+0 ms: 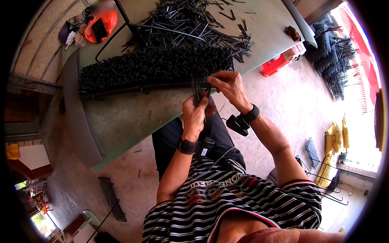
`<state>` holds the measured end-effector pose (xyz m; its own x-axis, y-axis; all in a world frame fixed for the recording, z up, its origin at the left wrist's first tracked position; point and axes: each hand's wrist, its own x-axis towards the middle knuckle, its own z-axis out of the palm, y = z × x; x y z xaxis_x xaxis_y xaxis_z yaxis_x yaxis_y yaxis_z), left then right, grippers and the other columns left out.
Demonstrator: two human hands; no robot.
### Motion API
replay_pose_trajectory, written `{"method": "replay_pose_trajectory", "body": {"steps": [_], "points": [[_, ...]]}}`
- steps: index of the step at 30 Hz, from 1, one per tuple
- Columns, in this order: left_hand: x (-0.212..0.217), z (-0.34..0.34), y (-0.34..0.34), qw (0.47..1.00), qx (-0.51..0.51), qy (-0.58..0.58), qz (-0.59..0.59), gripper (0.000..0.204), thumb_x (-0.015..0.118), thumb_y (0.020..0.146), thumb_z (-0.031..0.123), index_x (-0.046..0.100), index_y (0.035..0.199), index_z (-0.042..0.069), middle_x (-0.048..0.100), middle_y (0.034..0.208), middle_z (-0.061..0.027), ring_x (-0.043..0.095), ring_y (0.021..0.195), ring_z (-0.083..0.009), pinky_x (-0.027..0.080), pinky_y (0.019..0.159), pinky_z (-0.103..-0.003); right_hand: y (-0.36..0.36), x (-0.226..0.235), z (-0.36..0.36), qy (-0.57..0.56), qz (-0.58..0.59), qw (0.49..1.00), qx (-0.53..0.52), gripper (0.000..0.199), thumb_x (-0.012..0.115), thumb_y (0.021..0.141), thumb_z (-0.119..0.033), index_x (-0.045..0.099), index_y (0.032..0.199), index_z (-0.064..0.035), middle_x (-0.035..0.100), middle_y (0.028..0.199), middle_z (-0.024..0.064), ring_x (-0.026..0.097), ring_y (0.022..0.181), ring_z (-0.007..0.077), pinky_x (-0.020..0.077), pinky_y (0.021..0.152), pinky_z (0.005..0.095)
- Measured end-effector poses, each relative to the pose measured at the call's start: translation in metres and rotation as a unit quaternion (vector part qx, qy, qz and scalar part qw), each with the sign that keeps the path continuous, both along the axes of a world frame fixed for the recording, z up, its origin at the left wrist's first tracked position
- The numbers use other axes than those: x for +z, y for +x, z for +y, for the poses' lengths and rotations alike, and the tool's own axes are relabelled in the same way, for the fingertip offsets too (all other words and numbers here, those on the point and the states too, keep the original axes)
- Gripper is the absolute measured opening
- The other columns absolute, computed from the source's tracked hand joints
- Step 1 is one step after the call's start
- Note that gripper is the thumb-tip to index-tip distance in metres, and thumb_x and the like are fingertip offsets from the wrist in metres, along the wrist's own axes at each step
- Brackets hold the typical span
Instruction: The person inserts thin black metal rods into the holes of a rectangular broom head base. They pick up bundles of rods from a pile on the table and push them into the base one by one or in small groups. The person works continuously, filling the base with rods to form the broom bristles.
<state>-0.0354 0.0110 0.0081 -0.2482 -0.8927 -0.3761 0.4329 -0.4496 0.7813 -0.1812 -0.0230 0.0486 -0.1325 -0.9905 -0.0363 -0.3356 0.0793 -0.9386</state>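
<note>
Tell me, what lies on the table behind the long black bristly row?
Behind the bristly row lies a loose heap of thin black sticks on the green table; an orange bag sits at its far corner. The tabletop under the heap is covered.

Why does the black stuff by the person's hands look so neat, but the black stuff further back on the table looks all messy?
The packed row of black pieces is lined up tightly side by side in one long band beside the hands; the loose pile of black strips lies scattered, crossing every way. The row sits near the table's front edge; the pile lies further back. The right hand touches the row's end; nothing touches the pile. Both are black and rest on the same green table.
</note>
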Motion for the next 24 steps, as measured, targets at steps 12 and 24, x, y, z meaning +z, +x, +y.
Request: {"method": "replay_pose_trajectory", "body": {"steps": [12, 24], "points": [[0.004, -0.007, 0.004, 1.0, -0.027, 0.008, 0.004, 0.016, 0.058, 0.089, 0.013, 0.06, 0.1, 0.001, 0.061, 0.082, -0.0062, 0.063, 0.064, -0.0181, 0.053, 0.052, -0.028, -0.003, -0.003, -0.002, 0.007, -0.076, 0.997, -0.018, 0.019, 0.067, 0.08, -0.015, 0.066, 0.083, 0.0031, 0.063, 0.064, 0.0036, 0.053, 0.056, 0.0062, 0.0423, 0.049, 0.0231], [0.004, -0.004, 0.0, 0.999, -0.003, 0.004, -0.043, 0.013, 0.058, 0.089, 0.011, 0.06, 0.097, 0.001, 0.061, 0.079, -0.0057, 0.062, 0.061, -0.0163, 0.052, 0.05, -0.026, 0.001, -0.003, 0.002, 0.037, -0.054, 0.998, 0.007, 0.016, 0.06, 0.084, -0.011, 0.059, 0.087, 0.0047, 0.059, 0.058, 0.0073, 0.055, 0.047, 0.0105, 0.0414, 0.043, 0.0256]]}}
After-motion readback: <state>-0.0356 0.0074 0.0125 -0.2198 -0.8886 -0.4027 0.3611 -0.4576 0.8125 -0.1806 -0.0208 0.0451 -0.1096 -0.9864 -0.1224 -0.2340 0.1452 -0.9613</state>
